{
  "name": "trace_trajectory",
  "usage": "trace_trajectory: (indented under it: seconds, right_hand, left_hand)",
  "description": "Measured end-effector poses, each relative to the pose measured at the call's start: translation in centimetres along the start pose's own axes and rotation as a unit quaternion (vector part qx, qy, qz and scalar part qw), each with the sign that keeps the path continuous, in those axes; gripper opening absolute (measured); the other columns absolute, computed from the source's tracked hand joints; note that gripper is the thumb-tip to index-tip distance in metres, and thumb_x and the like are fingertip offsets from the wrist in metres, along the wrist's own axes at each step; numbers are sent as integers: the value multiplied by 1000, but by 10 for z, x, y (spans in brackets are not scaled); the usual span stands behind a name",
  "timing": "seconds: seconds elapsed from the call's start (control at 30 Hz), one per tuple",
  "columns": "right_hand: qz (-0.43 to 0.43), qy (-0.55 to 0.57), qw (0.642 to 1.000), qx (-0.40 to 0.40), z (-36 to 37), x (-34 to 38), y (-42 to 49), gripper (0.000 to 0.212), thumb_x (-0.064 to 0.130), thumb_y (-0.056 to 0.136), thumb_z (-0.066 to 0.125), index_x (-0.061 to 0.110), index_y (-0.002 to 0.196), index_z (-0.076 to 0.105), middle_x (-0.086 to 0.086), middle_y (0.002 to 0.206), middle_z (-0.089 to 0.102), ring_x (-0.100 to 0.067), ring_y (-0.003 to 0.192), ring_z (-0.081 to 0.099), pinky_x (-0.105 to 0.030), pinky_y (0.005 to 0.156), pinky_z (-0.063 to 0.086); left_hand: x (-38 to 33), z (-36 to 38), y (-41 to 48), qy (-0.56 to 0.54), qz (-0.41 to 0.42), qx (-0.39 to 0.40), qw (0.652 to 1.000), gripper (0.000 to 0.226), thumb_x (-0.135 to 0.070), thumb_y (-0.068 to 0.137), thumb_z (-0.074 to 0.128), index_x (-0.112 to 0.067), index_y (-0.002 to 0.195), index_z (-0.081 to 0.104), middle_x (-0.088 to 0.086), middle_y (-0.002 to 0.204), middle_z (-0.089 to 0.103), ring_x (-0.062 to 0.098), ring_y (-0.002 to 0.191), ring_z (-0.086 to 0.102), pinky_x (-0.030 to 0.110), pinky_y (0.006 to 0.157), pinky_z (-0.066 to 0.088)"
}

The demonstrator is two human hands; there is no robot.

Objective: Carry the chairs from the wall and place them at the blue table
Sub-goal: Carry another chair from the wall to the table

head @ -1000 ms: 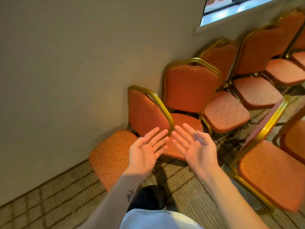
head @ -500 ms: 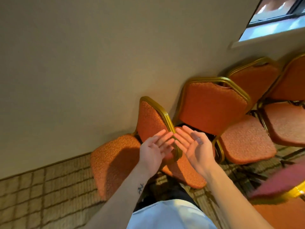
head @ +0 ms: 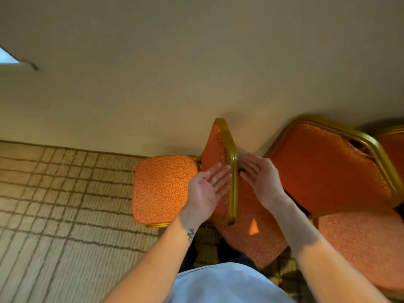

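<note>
Left hand [head: 206,189] flat, fingers straight, before padded backrest [head: 216,149] of nearest chair [head: 161,189]; grips nothing. Right hand [head: 260,182] likewise flat, behind gold frame [head: 234,182]. Contact not discernible. Chair location: against wall [head: 196,62], on carpet [head: 65,204], just beside second chair [head: 328,171].

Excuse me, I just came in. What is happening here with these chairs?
A person stands over the last orange chair in a row against the wall. The left hand and the right hand are both open, one on each side of the chair's backrest, close to its gold frame. Neither hand grips it yet, and the chair stands on the carpet. The next chair is right beside it.
</note>
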State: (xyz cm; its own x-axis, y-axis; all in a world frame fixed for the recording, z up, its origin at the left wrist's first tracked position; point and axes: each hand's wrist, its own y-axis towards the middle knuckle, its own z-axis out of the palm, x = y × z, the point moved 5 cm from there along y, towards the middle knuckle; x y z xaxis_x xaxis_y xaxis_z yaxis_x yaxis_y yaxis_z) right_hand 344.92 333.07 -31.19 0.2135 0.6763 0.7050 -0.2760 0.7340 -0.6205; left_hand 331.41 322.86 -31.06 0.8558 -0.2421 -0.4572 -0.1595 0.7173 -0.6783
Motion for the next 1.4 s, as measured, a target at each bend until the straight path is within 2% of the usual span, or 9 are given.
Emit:
trace_trajectory:
  seconds: [0.17,0.37,0.5,0.67,0.77,0.97,1.17,1.3,1.4]
  right_hand:
    - [37,-53,996,61,5,3,11,35,29,103,40,17,120,68,0,118,75,-19,117,67,-39,102,47]
    - [73,-48,994,58,9,4,14,34,23,99,43,11,113,71,-7,115,76,-22,111,69,-38,103,48]
    - [121,21,992,39,1,-7,19,48,33,101,36,5,130,62,-13,133,66,-27,125,60,-45,116,37]
    - [146,60,986,61,17,-14,16,55,36,99,35,2,133,60,-15,130,68,-30,127,59,-48,116,37]
    - [154,51,982,97,49,-19,13,56,35,99,33,0,134,59,-17,130,68,-32,125,61,-48,113,41]
    - [172,35,967,186,132,-34,3,61,37,98,33,-4,139,53,-22,134,63,-36,128,58,-52,113,40]
    - [170,-10,948,269,215,-49,-18,70,36,83,53,-6,139,52,-25,135,62,-38,126,60,-51,106,47]
    - [166,-20,940,296,260,-58,-29,73,35,81,52,-4,142,49,-24,135,62,-36,126,60,-50,103,49]
    - [167,-31,934,313,290,-68,-34,67,33,87,49,-2,144,48,-22,136,63,-33,127,61,-52,112,42]
  left_hand:
    - [5,2,5,-10,31,-29,999,47,-24,101,33,-6,137,56,14,134,67,36,130,58,53,116,38]
    - [16,-7,4,-17,38,-66,997,51,-25,99,31,-6,140,54,12,133,69,32,130,58,49,115,37]
    - [19,-17,2,-29,48,-74,996,50,-25,100,31,-5,139,55,12,132,69,33,130,59,50,118,34]
    - [2,-30,-10,-44,78,-91,992,38,-22,98,37,-9,120,65,13,129,70,33,125,61,44,108,40]
    - [-18,-48,-22,-70,107,-116,985,37,-18,96,41,-6,118,68,17,126,71,31,113,65,38,92,49]
    - [-71,-92,-58,-100,175,-177,963,40,-22,98,38,-5,120,67,17,123,73,23,99,70,33,81,51]
    - [-120,-128,-90,-137,237,-224,935,34,-18,95,46,-1,114,68,23,123,71,25,103,69,34,99,52]
    - [-149,-134,-101,-96,255,-230,934,27,-21,84,64,-8,106,73,8,94,75,14,72,68,25,63,56]
    - [-170,-147,-105,59,306,-329,891,27,-27,85,61,-23,106,76,9,105,75,18,93,68,42,87,55]
